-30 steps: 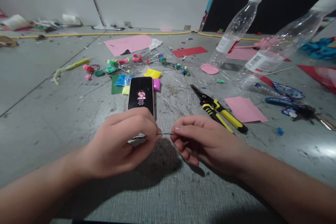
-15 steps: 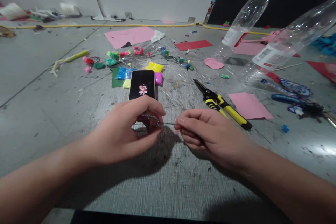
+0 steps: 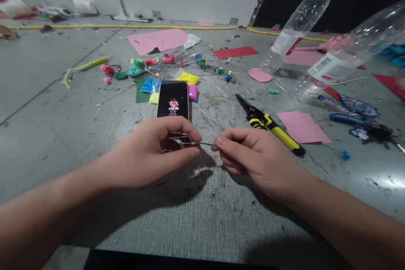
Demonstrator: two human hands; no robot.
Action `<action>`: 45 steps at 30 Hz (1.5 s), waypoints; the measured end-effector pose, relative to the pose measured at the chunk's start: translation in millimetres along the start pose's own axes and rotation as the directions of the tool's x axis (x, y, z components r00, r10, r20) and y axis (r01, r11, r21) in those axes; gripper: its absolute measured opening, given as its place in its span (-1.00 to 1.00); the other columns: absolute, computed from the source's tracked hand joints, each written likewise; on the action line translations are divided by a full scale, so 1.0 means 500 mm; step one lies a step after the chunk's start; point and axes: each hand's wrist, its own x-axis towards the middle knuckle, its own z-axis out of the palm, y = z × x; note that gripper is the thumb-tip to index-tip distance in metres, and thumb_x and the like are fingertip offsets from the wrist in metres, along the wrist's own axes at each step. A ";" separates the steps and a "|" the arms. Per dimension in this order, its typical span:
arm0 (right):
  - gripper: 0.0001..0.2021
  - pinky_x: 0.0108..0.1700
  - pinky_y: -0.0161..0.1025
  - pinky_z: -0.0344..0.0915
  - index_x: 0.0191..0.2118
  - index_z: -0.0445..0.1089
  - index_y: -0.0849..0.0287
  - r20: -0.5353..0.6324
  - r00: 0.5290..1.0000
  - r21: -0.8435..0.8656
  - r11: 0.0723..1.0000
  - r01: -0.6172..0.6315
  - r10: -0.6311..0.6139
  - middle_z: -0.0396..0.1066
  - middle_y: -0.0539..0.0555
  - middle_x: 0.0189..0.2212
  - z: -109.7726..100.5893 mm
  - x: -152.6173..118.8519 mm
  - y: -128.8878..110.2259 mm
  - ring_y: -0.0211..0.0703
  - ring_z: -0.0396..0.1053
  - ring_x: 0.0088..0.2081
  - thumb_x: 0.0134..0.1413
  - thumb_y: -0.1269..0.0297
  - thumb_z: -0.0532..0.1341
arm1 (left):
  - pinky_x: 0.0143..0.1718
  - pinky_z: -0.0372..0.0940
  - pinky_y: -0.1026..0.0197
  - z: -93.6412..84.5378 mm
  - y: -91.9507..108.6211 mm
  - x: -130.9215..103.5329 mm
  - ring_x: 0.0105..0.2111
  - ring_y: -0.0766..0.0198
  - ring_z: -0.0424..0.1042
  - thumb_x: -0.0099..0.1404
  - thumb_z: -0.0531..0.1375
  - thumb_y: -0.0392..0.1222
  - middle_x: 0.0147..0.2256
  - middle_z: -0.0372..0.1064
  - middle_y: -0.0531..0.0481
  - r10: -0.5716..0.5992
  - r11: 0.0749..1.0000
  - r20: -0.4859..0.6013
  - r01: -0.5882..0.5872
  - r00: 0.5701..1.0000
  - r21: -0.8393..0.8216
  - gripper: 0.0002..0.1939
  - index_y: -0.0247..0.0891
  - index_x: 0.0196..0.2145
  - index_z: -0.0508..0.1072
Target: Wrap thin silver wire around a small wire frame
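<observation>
On the left, the left hand (image 3: 136,154) is curving its fingers, thumb and fingertips nearly meeting around a thin wire (image 3: 207,144), which is already forming loops inside that grip and looks twisted where they join. Between the hands, a short stretch is running straight and unlooped, while the right hand (image 3: 253,156) is pinching its end, fingers curled closed, beside the yellow-and-black pliers (image 3: 280,133).

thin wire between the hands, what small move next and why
Perhaps a slight twist with the right hand, the left hand steadying: right fingertips pinch the thin wire, which runs into bent strands at the left hand.
</observation>
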 end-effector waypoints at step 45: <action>-0.78 -0.45 -0.30 0.29 -0.36 0.56 0.18 0.077 0.910 -0.474 0.788 0.393 -0.407 0.51 0.02 -0.51 -0.022 0.005 -0.008 -0.20 0.37 -0.47 0.29 0.25 0.23 | -0.38 0.49 0.27 -0.024 0.011 0.008 -0.38 0.21 0.63 0.30 0.33 -0.23 -0.35 0.68 0.00 -0.071 0.997 0.043 0.070 0.997 0.028 -0.94 -0.20 -0.29 0.64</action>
